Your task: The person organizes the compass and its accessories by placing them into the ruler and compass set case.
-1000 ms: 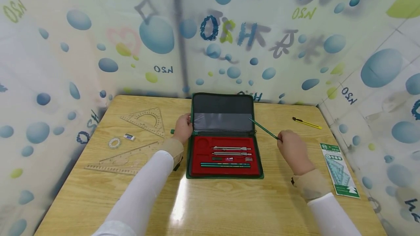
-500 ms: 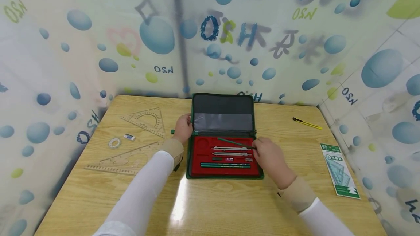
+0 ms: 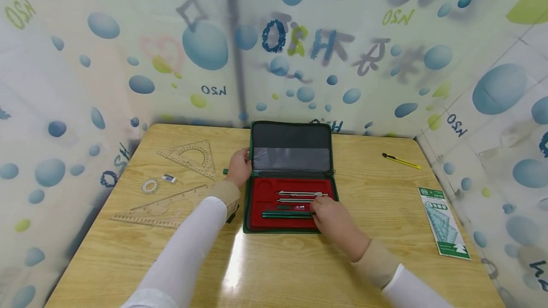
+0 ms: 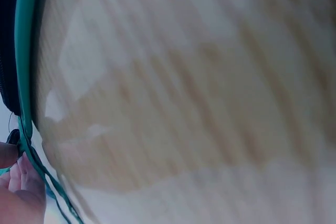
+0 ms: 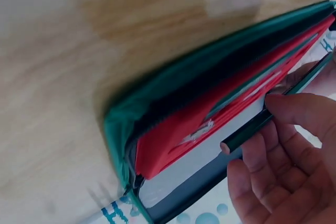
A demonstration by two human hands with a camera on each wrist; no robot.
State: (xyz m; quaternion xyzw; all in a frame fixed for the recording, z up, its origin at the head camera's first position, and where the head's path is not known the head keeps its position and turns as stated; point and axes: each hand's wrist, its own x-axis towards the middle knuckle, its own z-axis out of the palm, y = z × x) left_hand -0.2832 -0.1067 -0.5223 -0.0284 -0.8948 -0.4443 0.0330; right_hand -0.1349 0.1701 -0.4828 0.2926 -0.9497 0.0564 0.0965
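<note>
A green zip case (image 3: 245, 222) stands open on the table, its dark lid raised and its red tray (image 3: 263, 197) facing up. My left hand (image 3: 239, 168) grips the case's left edge near the hinge; in the left wrist view, its thumb and fingers (image 4: 25, 174) pinch the green border. My right hand (image 3: 336, 222) holds a dark green pencil (image 5: 252, 129) between thumb and fingers, over the tray's front right part. Green pencils (image 3: 278, 216) lie in the tray's front slot, below two metal compass-like tools (image 3: 297, 194) and small pieces. The hand hides the tray's right end.
Left of the case lie two clear set squares (image 3: 201, 156), a white eraser (image 3: 169, 178) and a tape roll (image 3: 150, 186). A yellow cutter (image 3: 401, 160) and a green-and-white packet (image 3: 444, 222) lie to the right on the wooden table (image 3: 274, 270).
My right hand has brought the pencil leftward from beside the case to over the tray, then toward its front pencil slot. The left hand has stayed at the case's edge.
</note>
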